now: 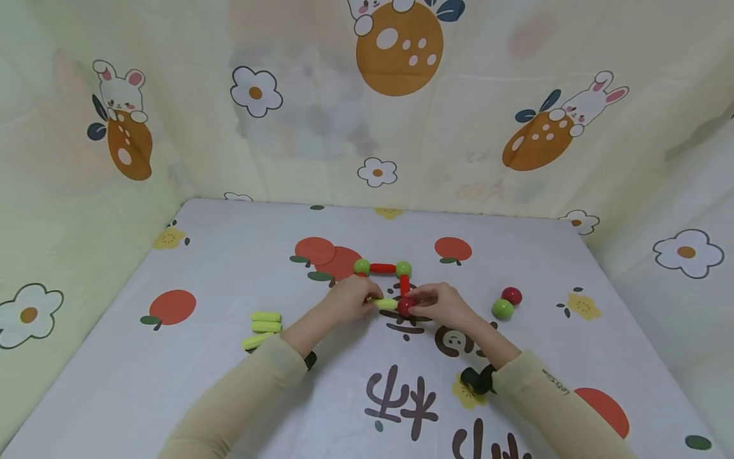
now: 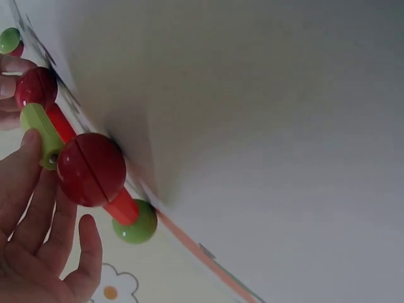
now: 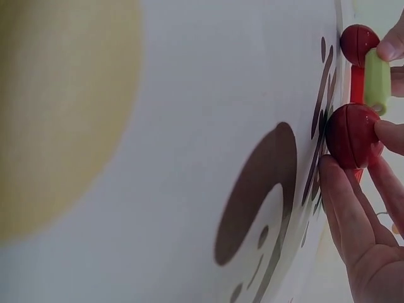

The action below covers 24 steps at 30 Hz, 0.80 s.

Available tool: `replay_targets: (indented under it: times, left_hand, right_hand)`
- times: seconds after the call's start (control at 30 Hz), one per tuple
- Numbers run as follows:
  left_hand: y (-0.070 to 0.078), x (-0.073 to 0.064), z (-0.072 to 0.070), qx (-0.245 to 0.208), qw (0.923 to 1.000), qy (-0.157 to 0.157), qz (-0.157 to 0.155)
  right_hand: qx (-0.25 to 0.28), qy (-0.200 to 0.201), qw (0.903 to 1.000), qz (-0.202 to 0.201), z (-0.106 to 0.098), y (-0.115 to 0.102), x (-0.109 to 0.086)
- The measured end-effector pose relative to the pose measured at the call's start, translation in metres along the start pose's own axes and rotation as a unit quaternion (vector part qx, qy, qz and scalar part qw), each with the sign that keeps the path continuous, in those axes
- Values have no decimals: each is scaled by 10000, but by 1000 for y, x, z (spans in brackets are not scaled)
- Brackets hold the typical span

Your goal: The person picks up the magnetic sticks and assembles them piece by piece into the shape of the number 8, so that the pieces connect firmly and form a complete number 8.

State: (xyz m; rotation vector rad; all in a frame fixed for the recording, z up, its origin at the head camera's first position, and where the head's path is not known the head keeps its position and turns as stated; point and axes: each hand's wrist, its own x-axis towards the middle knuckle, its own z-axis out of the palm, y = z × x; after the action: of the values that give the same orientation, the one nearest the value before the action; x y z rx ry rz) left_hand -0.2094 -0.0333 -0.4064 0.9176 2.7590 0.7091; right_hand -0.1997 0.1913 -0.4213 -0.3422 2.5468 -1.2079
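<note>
While the left hand [image 1: 348,301] pinches a lime rod [image 1: 387,304], its grip clamped on the rod with the thumb on the near side, the right hand [image 1: 446,306] holds the right red ball [image 1: 405,307], its grip clamped on it between thumb and fingers. The lime rod lies left to right between that ball and the left red ball [image 2: 91,169], which the left hand hides in the head view. Whether the rod's ends touch the balls, I cannot tell.

On the far side of the hands, the far red rod [image 1: 382,268] joins the left green ball [image 1: 362,267] and the right green ball [image 1: 404,269]. From the right green ball, the right red rod [image 1: 404,284] runs near to the right red ball; from the left green ball, the left red rod [image 2: 122,208] runs near to the left red ball.

At the left of the bench [image 1: 143,382], three other lime rods [image 1: 266,327] lie side by side, the nearest partly covered by the left sleeve [image 1: 241,398]. At the right, well apart from the frame of rods, another red ball [image 1: 512,296] sits just beyond another green ball [image 1: 503,310]. A black mount [image 1: 479,380] shows at the right sleeve [image 1: 550,395]. Behind the bench hangs a cloth [image 1: 321,182] printed with rabbits and flowers.
</note>
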Motion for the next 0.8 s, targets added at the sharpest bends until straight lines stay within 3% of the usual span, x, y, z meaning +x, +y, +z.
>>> replay_targets:
  times: [0.4,0.6,0.8]
  left_hand:
    - [2,4,9,368,9992,-40,-134]
    - [3,5,8,320,9991,-66,-253]
    - [1,2,5,157,9998,48,-146]
  right_hand:
    - [-121,71,9999,-43,1,0,2]
    - [-90,47,9999,-60,0,-2,1]
    - [-50,30,10000,-66,0,-2,1]
